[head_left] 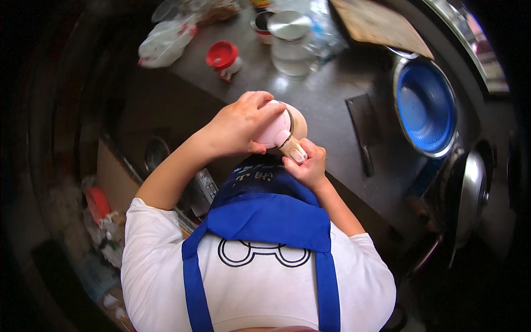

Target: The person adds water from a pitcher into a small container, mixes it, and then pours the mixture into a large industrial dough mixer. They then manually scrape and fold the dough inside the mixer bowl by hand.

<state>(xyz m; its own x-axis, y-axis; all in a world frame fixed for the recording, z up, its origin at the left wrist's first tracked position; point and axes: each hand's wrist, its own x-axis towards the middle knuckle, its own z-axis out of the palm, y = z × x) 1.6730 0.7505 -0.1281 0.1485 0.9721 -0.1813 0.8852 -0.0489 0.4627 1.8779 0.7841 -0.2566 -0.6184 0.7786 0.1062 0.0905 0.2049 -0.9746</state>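
Note:
In front of my apron (265, 216), both hands hold a small round jug-like vessel (300, 123) with a cream body, a pink lid (271, 134) and a short handle (287, 146) with a pale button-like piece. My left hand (235, 126) is closed over the lid, its fingers across the far side and the thumb at the near edge. My right hand (311, 167) grips the handle from the right. The lid sits against the body, and I cannot tell whether it is fastened. The vessel's inside is hidden.
Right of my hands, a cleaver (363, 124) lies on the grey counter (326, 105). Farther right is a blue basket (426, 108). A cutting board (381, 25), glass jar (290, 44), red-lidded container (223, 57) and plastic bag (168, 41) stand at the back.

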